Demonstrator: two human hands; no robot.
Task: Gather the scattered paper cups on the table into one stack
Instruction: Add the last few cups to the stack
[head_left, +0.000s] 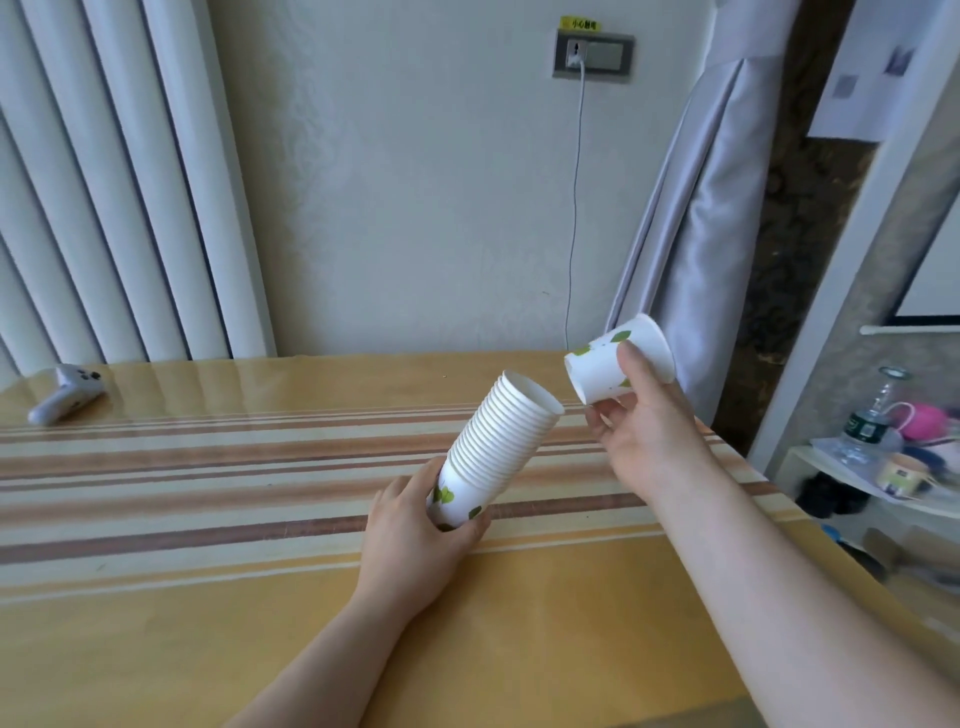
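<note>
Stack of paper cups (498, 447): base hidden inside left hand (415, 540) grip. Table (208, 649): cut off at left and bottom edges. Shelf clutter (893, 457): blurred, items indistinct. Yellow label (580, 23): text too small.

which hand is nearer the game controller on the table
Left. The left hand grips the cup stack mid-table; the right hand is farther right. The controller lies far left.

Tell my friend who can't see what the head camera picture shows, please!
A person's left hand grips a tilted stack of paper cups above a striped table, while the right hand holds one more cup, its bottom pointing toward the stack's open top. A small white gadget lies at the table's far left.
</note>
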